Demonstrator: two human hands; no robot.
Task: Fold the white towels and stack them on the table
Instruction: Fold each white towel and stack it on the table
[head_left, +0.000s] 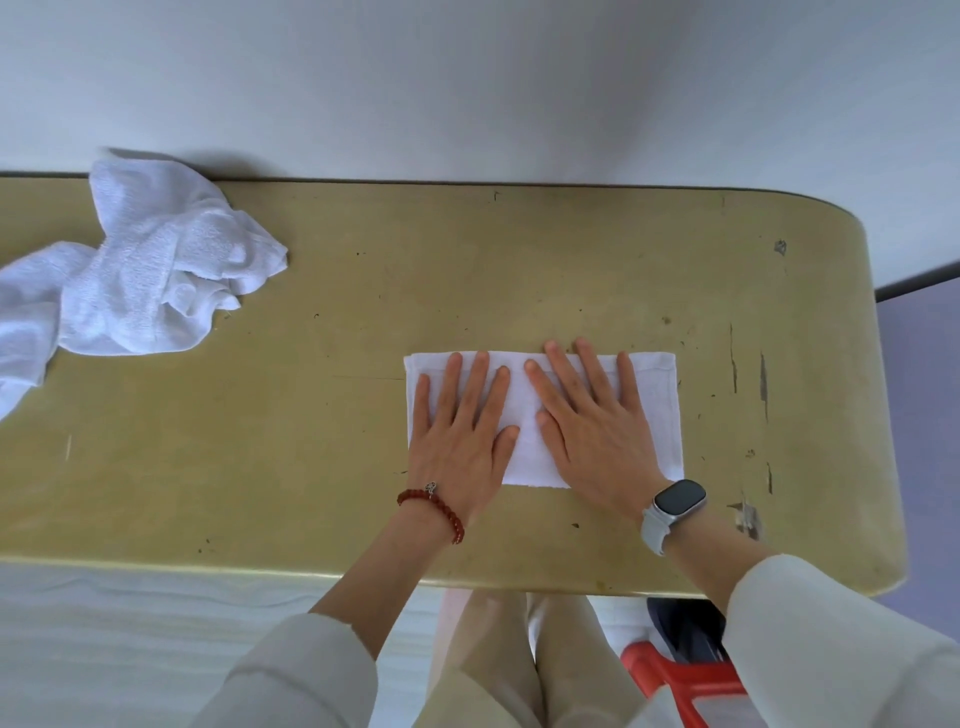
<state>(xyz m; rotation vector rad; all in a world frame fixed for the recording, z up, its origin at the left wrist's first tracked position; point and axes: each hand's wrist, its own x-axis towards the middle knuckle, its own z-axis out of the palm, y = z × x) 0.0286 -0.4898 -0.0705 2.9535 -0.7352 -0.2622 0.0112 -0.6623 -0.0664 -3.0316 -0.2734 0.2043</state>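
Towel (655, 415) flat under both hands' fingers (483, 379)

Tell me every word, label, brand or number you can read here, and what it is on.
None: no readable text shows in this view.
Watch on the right wrist: screen dark, nothing displayed.
Folded towel under both hands: plain white, no tag or print visible.
Crumpled towels at the table's left: plain white, no label visible.
Table: only scratches and chips, no lettering.
Bracelet on the left wrist: its small charm is too tiny to read.
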